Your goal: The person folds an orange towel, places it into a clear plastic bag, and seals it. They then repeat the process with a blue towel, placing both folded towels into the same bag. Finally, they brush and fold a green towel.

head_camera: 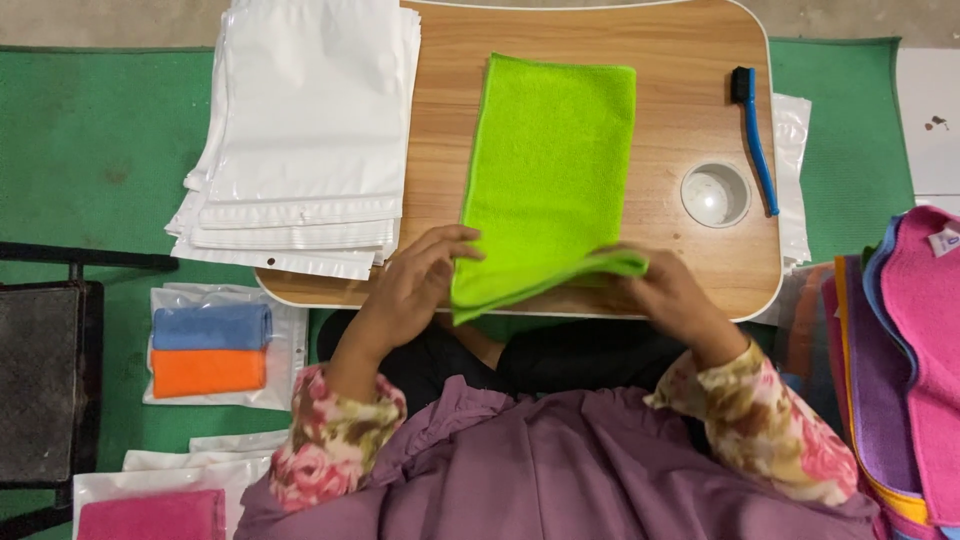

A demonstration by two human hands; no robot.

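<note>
The green cloth [548,170] lies lengthwise on the middle of the wooden lap table [450,120], its near end lifted and curling back toward the person. The left hand [415,285] pinches the near left corner of the cloth between thumb and fingers; the right hand [665,290] grips the near right edge, fingers tucked under the raised fold. To fold it well, I judge both corners should be carried forward together and level, so the near edge meets the far edge squarely, with the side hems lined up before pressing flat.

Left of the cloth, a stack of white bags [300,130] overhangs the table's edge. Right of the cloth sits a round cup hole [715,193] in the table, and beyond it a blue brush [755,135] near the rim. Neither touches the cloth, so nothing blocks the fold. Farther right of the cloth, off the table, is a pile of pink and purple cloths [910,360]. Down to the left of the cloth, on the green mat [90,140], lie a bagged blue and orange cloth [210,350] and a bagged pink one [150,515].
</note>
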